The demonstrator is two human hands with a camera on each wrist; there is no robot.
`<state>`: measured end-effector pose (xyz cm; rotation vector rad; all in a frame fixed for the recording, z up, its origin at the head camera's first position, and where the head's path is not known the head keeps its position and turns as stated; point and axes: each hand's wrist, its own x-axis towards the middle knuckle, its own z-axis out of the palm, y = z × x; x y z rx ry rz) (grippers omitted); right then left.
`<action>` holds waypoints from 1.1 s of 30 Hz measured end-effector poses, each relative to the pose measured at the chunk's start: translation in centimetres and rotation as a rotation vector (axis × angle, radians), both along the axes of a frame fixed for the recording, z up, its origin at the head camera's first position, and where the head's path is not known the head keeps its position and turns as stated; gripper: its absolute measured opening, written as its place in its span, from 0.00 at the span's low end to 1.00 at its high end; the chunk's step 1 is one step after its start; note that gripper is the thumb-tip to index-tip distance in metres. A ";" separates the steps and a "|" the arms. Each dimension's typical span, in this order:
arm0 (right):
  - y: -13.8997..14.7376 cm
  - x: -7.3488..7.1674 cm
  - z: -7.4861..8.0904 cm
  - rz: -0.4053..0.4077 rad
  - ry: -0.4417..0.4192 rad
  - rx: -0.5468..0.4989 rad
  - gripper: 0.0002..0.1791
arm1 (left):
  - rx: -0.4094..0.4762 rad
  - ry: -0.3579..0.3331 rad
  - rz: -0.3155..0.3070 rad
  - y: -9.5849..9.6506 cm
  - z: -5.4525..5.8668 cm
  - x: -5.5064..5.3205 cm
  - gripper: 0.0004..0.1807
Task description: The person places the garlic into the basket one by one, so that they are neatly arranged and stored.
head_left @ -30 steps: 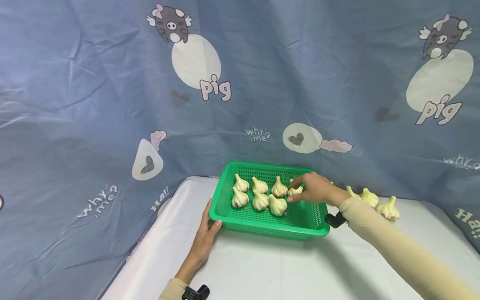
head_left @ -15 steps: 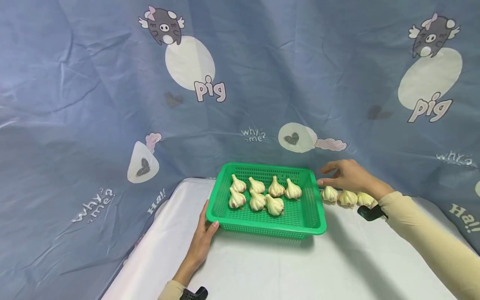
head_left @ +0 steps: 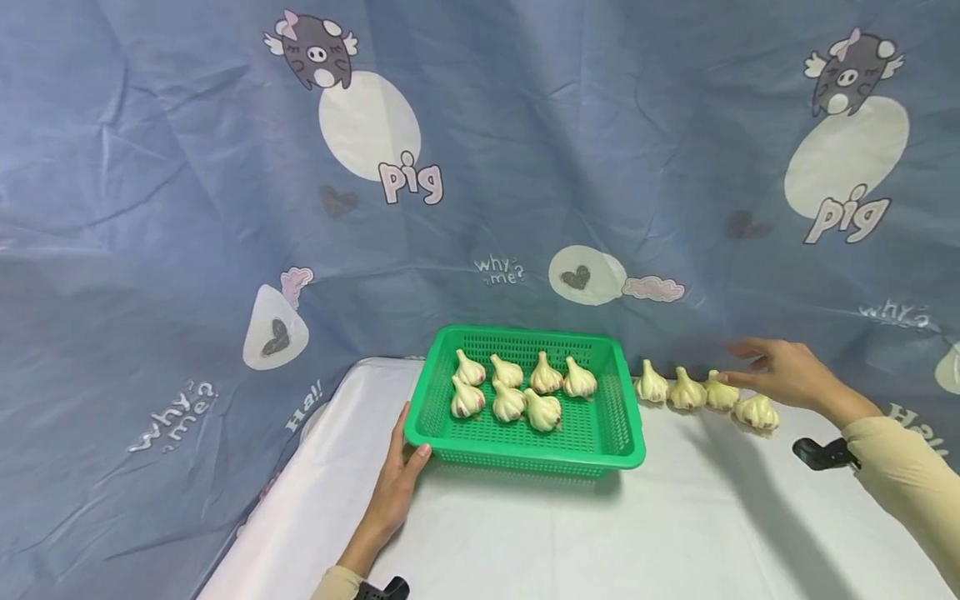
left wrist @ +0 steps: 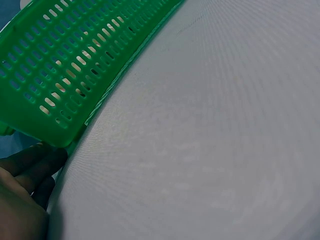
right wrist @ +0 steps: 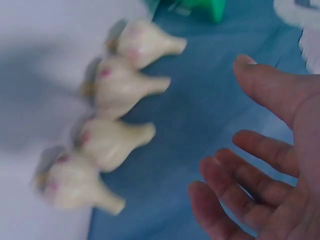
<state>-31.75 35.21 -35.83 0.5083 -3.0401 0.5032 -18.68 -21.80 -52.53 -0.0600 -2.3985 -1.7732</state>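
White counter (head_left: 585, 533), seven garlic bulbs (head_left: 507, 403) in the green basket (head_left: 525, 456)!
Four more bulbs (head_left: 687, 392) lie right; right hand (head_left: 793, 373) hovers beside them, grip apart, left hand (head_left: 396, 485) clasping the basket's near-left corner.

Seven garlic bulbs (head_left: 543, 410) in green basket (head_left: 525, 455); four bulbs (head_left: 686, 392) beside, seemingly purple-blotched.

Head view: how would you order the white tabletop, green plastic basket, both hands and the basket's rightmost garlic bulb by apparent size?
1. White tabletop
2. Green plastic basket
3. Left hand and right hand: too alike to rank
4. Basket's rightmost garlic bulb
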 end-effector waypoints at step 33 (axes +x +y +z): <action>7.0 3.5 -9.1 -0.169 -0.081 -0.053 0.47 | 0.011 0.009 -0.005 -0.1 0.2 0.1 0.39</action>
